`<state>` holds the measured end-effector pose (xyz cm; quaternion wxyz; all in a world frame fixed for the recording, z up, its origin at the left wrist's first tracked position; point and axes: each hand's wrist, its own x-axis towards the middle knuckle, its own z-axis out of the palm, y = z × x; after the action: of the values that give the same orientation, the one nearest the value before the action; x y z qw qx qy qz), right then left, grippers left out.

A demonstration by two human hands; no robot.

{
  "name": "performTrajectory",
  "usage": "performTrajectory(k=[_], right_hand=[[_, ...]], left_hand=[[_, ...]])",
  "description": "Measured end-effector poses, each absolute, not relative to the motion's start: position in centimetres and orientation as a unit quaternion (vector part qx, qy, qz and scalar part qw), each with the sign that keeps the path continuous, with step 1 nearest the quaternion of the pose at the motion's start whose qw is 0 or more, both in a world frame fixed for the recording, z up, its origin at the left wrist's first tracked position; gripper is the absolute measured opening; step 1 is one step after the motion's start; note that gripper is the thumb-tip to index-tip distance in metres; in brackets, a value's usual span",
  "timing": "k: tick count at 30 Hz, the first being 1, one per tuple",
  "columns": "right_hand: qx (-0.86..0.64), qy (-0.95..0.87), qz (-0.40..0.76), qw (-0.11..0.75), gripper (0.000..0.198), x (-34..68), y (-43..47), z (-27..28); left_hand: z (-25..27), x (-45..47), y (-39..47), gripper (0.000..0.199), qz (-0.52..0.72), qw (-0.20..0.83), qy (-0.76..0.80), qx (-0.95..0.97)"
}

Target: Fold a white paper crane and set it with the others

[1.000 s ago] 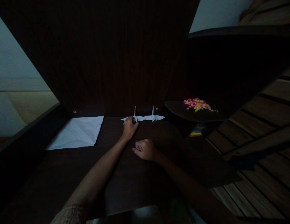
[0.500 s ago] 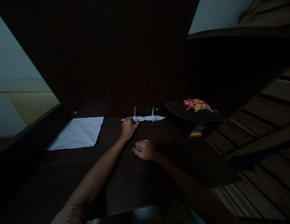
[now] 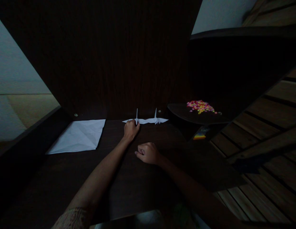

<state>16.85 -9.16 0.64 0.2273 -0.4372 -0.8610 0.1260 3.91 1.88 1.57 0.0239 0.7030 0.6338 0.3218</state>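
Observation:
Two white paper cranes stand wing to wing at the back of the dark wooden desk (image 3: 128,178). My left hand (image 3: 131,129) reaches to the left paper crane (image 3: 137,115), its fingers closed at the near side of the crane and covering part of it. The right paper crane (image 3: 156,120) stands apart from both hands, its thin point upright. My right hand (image 3: 148,153) rests on the desk nearer to me, curled into a loose fist with nothing visible in it.
White paper sheets (image 3: 78,135) with crease lines lie at the left. Several pink, red and yellow small pieces (image 3: 201,107) are heaped on a curved shelf (image 3: 181,115) at the right. Under it is a small colourful item (image 3: 199,136). A dark panel (image 3: 128,57) rises behind the cranes.
My left hand has shifted very slightly left, still at the left paper crane. My right hand stays in the same place.

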Motion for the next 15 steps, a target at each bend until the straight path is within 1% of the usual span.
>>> performTrajectory(k=[6,15], right_hand=[[-0.443,-0.86,0.123,0.221,0.027,16.83,-9.2,0.74],[-0.443,-0.857,0.129,0.23,0.028,16.86,-9.28,0.81]], left_hand=[[1.64,3.77,1.98,0.018,0.322,0.031,0.619,0.715],[1.37,3.77,2.11,0.02,0.323,0.028,0.618,0.716]])
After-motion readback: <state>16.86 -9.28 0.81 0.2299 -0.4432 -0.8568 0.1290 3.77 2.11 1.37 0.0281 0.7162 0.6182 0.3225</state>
